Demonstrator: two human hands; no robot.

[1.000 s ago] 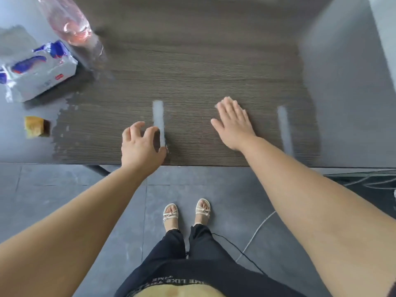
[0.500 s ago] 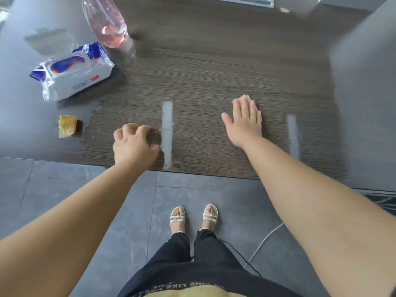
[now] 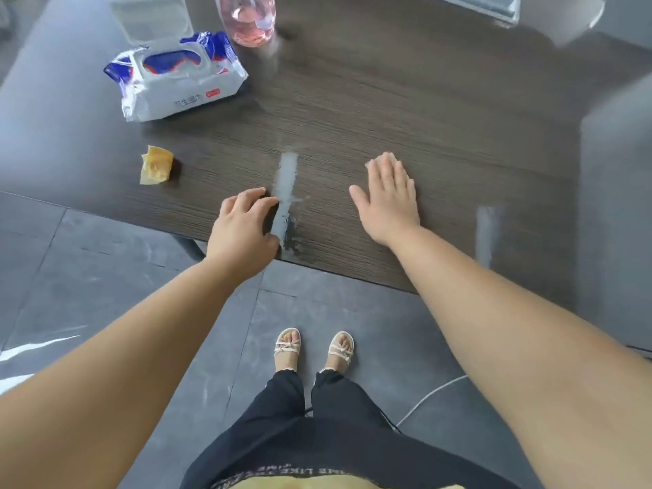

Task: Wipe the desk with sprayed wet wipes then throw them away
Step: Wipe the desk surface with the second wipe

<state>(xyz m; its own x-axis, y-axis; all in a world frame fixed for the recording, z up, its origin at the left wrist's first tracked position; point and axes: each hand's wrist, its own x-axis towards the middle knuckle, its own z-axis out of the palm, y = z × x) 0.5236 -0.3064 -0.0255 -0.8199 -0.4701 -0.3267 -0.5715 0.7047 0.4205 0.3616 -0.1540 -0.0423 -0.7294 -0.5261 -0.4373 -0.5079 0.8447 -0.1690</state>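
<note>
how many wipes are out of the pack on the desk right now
1: a wipe peeks out beyond the fingertips of the right hand, pressed flat on the desk. The left hand, fingers curled, may hide another.

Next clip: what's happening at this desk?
A person stands at a dark wood-grain desk and is wiping it. The right hand lies flat on a wet wipe, of which only a corner shows past the fingertips. The left hand rests near the desk's front edge, fingers bent, holding nothing visible. To the left sit an open wipes pack, a pink bottle and a yellow crumpled scrap.
</note>
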